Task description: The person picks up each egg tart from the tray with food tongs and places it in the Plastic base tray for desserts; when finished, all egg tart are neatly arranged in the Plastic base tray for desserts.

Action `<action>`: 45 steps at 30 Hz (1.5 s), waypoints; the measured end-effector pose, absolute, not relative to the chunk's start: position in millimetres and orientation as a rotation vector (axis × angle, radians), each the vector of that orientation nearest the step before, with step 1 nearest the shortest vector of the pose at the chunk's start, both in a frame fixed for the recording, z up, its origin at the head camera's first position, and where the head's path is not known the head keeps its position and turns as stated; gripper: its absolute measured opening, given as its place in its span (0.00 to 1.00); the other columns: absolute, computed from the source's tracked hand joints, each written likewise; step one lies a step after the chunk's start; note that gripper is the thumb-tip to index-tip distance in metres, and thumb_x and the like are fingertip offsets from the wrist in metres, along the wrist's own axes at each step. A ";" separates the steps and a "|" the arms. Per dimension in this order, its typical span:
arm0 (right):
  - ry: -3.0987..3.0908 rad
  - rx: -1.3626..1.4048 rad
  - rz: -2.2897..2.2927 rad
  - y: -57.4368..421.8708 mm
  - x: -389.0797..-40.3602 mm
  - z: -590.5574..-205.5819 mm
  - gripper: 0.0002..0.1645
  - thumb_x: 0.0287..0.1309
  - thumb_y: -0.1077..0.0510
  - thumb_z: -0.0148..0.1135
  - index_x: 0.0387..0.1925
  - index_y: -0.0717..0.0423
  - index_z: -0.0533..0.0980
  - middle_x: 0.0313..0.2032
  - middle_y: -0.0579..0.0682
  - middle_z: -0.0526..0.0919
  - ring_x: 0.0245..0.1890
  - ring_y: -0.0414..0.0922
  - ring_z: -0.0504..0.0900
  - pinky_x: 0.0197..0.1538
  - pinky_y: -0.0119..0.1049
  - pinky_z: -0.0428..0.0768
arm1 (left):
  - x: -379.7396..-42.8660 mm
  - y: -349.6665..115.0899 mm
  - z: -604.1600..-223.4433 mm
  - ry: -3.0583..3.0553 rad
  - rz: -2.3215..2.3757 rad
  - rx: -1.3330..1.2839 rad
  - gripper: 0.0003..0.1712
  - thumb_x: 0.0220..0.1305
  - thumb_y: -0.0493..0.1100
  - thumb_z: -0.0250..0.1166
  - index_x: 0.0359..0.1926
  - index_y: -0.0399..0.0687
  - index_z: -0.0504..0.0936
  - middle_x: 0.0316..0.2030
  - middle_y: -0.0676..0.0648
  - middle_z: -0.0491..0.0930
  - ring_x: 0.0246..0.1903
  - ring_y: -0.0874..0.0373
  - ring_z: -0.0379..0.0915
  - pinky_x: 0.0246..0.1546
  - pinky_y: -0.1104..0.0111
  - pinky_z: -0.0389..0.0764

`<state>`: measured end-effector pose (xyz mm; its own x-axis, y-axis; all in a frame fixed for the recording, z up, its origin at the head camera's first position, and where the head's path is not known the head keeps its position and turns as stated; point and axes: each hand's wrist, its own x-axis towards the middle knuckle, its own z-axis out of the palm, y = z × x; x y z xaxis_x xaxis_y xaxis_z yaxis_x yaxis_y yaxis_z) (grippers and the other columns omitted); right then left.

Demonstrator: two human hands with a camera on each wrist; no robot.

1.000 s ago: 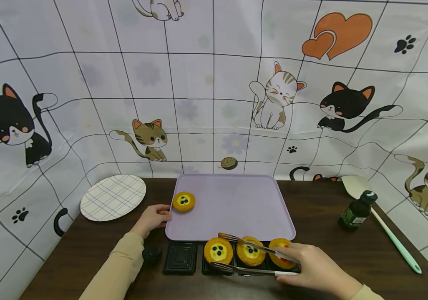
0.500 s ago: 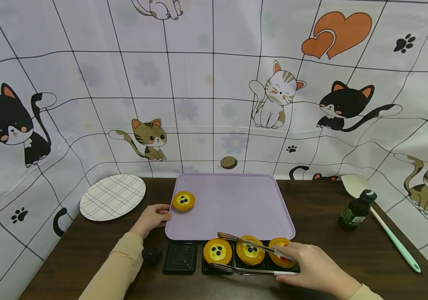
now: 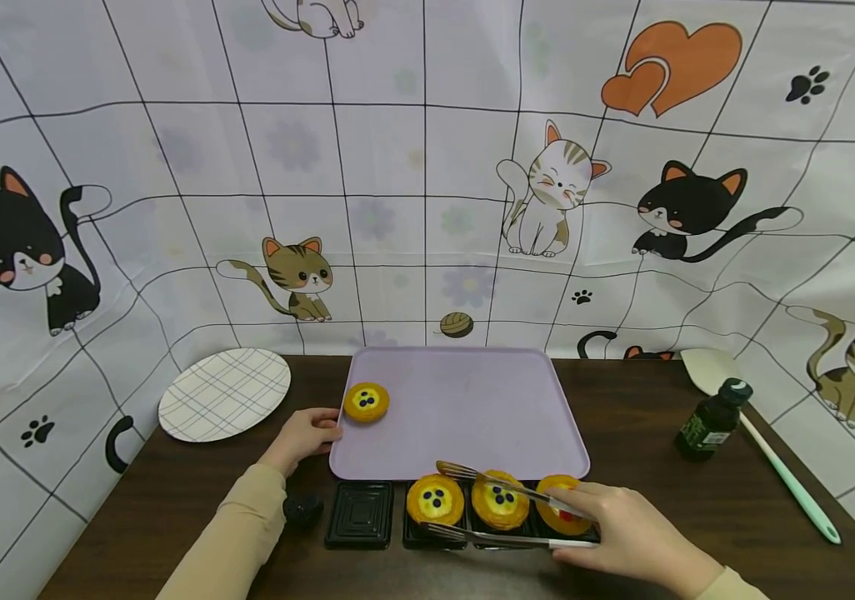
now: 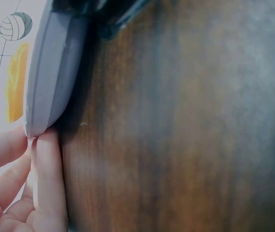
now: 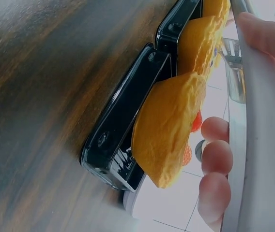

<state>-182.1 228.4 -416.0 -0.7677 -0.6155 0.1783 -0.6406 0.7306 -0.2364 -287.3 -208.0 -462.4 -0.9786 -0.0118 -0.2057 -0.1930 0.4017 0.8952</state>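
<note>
My right hand (image 3: 633,529) grips metal tongs (image 3: 506,542) from the right. Their arms are spread over three egg tarts in black plastic trays; the tips lie at the back and front of the left tart (image 3: 435,500), which has dark berries on top. Beside it sit a similar middle tart (image 3: 500,502) and a right tart (image 5: 169,125) with red topping, partly covered by the hand. My left hand (image 3: 307,437) pinches the left rim of a lilac tray (image 3: 465,417), with fingers (image 4: 50,179) against its edge. One tart (image 3: 366,402) lies on that tray near its left side.
A black compartment (image 3: 360,517) without a tart stands left of the filled ones. By my left sleeve is a small black object (image 3: 303,510). At the left lies a checked plate (image 3: 225,396); at the right, a green bottle (image 3: 712,419) and a spatula (image 3: 787,479).
The tongs' upper tip has shifted very slightly upward. Otherwise both hands, the tarts and the lilac tray stay in place, apart from a slight drift of the whole view.
</note>
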 end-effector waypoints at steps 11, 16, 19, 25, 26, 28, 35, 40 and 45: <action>-2.866 0.998 0.424 232.1 -181.3 -414.7 0.39 0.46 0.28 0.63 0.52 0.48 0.79 0.43 0.46 0.84 0.38 0.37 0.81 0.35 0.36 0.83 | -287.1 -208.4 -463.8 2.488 1.636 -0.138 0.25 0.64 0.32 0.59 0.60 0.26 0.68 0.44 0.35 0.75 0.40 0.52 0.78 0.42 0.60 0.83; -2.881 0.989 0.437 232.8 -180.8 -413.4 0.39 0.45 0.28 0.64 0.51 0.49 0.79 0.43 0.45 0.84 0.37 0.36 0.80 0.35 0.35 0.83 | -287.4 -209.0 -464.5 2.490 1.638 -0.137 0.25 0.63 0.32 0.60 0.60 0.26 0.68 0.45 0.34 0.75 0.41 0.52 0.78 0.42 0.60 0.83; -2.887 0.983 0.456 233.8 -180.7 -412.8 0.39 0.45 0.28 0.64 0.51 0.49 0.79 0.42 0.45 0.84 0.36 0.35 0.80 0.35 0.34 0.83 | -287.9 -209.3 -464.9 2.496 1.629 -0.151 0.25 0.63 0.32 0.60 0.60 0.26 0.68 0.45 0.34 0.75 0.42 0.51 0.77 0.42 0.60 0.83; -2.885 0.972 0.481 233.6 -180.7 -411.8 0.38 0.45 0.29 0.65 0.51 0.50 0.79 0.40 0.43 0.83 0.34 0.33 0.78 0.33 0.32 0.82 | -288.1 -210.0 -465.3 2.501 1.623 -0.169 0.25 0.63 0.32 0.60 0.61 0.27 0.69 0.46 0.33 0.75 0.41 0.50 0.78 0.41 0.60 0.83; -2.886 0.971 0.486 233.5 -180.8 -411.5 0.38 0.45 0.29 0.65 0.51 0.50 0.79 0.40 0.43 0.83 0.34 0.33 0.78 0.34 0.32 0.82 | -288.2 -210.0 -465.7 2.501 1.622 -0.172 0.25 0.63 0.32 0.60 0.61 0.28 0.69 0.46 0.34 0.75 0.41 0.51 0.78 0.41 0.61 0.83; -2.878 0.971 0.499 233.2 -180.9 -410.8 0.38 0.45 0.29 0.66 0.51 0.50 0.79 0.39 0.42 0.83 0.34 0.32 0.78 0.33 0.31 0.82 | -288.6 -209.9 -466.5 2.503 1.619 -0.180 0.25 0.64 0.32 0.60 0.61 0.28 0.69 0.46 0.34 0.75 0.40 0.52 0.78 0.41 0.61 0.83; -2.823 0.989 0.520 230.2 -184.1 -407.1 0.36 0.46 0.31 0.66 0.52 0.47 0.79 0.39 0.40 0.84 0.33 0.31 0.77 0.32 0.31 0.80 | -288.4 -209.9 -467.4 2.501 1.621 -0.196 0.24 0.63 0.32 0.60 0.60 0.29 0.70 0.45 0.36 0.76 0.40 0.53 0.78 0.41 0.61 0.83; -2.827 0.977 0.539 223.9 -191.4 -405.1 0.36 0.46 0.30 0.65 0.50 0.49 0.80 0.37 0.42 0.83 0.31 0.31 0.75 0.29 0.28 0.76 | -288.3 -209.8 -467.0 2.493 1.633 -0.177 0.25 0.63 0.32 0.60 0.60 0.28 0.69 0.44 0.36 0.76 0.40 0.53 0.78 0.41 0.61 0.83; -2.788 0.999 0.513 215.3 -201.1 -403.1 0.37 0.48 0.31 0.64 0.52 0.51 0.79 0.40 0.43 0.84 0.32 0.34 0.78 0.32 0.31 0.78 | -287.5 -210.1 -466.7 2.486 1.639 -0.161 0.25 0.64 0.32 0.60 0.60 0.27 0.69 0.44 0.36 0.76 0.40 0.53 0.78 0.41 0.61 0.83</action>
<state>-201.1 215.3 -403.1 -0.7711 -0.5905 0.2383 -0.6366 0.7223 -0.2701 -287.5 -210.1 -466.7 -0.9815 -0.0020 -0.1916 -0.1768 0.3941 0.9019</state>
